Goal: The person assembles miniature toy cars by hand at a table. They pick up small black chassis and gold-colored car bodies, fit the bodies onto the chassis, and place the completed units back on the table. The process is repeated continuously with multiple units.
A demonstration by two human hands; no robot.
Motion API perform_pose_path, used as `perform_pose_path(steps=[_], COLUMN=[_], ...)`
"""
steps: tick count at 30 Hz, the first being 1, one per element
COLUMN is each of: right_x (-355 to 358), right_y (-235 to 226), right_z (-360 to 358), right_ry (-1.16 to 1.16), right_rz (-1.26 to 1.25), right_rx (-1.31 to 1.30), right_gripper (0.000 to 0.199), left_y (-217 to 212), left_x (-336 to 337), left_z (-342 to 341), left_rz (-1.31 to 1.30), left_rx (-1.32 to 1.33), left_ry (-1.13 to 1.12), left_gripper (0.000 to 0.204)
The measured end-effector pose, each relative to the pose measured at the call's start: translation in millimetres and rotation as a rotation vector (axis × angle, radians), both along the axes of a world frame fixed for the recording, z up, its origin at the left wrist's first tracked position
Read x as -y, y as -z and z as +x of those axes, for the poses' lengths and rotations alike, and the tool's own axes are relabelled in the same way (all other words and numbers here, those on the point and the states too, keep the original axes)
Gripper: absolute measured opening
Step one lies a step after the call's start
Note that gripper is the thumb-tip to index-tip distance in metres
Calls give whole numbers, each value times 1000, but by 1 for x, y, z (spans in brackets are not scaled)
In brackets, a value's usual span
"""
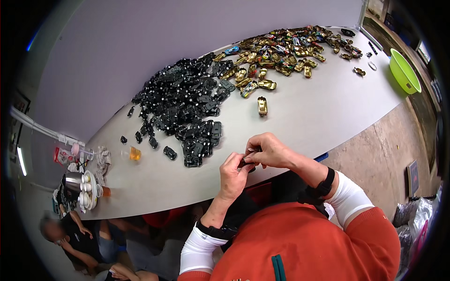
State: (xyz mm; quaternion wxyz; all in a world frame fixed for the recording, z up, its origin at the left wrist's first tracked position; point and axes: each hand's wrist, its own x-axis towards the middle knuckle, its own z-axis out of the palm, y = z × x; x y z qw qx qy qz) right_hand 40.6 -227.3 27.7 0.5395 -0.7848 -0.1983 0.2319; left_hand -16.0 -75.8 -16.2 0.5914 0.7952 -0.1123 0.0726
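My left hand (230,177) is closed around a small black toy car part (242,163) near the table's front edge. Fingers of my right hand (272,151) pinch at the same piece from above, so both hands meet on it. Most of the part is hidden by the fingers. Straight ahead of the hands lies a single gold toy car (262,107). To the left spreads a large heap of black toy car bases with wheels (180,100). Farther back is a pile of gold and coloured toy car bodies (276,54).
A lime green basin (404,71) stands at the table's right end. On the left are a glass of amber drink (134,153), a tray with white cups (95,192) and a crumpled cloth (103,161). A person in dark clothes (84,241) sits at the lower left.
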Motion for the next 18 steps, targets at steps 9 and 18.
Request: perform_pose_path(steps=[9, 18], right_x=[9, 12], right_y=[12, 10], right_z=[2, -13], right_ry=[99, -51], right_rz=[-149, -49], right_rx=[447, 90], right_gripper=[18, 21], left_y=[4, 2], left_x=[-8, -12], left_z=[9, 4], left_rz=[-407, -318], left_rx=[-333, -460], left_ry=[-3, 15], left_gripper=[10, 13])
